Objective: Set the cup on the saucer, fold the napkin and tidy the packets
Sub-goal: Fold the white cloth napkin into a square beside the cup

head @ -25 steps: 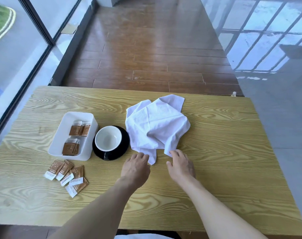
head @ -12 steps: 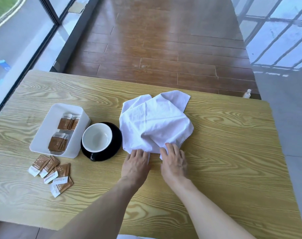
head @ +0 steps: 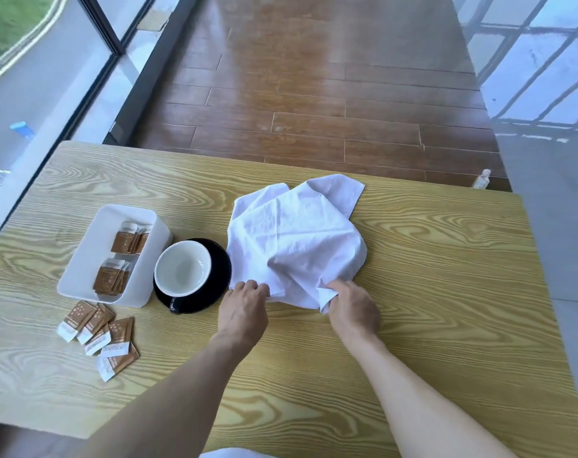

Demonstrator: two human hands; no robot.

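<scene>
Both sets of fingers pinch the near edge of the crumpled white napkin, left hand and right hand apart on the tabletop. Left of it, the cup sits on its saucer; loose packets lie before the tray.

A: Fingertips of left hand and right hand?
B: Tucked under napkin. Beside it, cup covers most of saucer. Packet print unreadable.
</scene>
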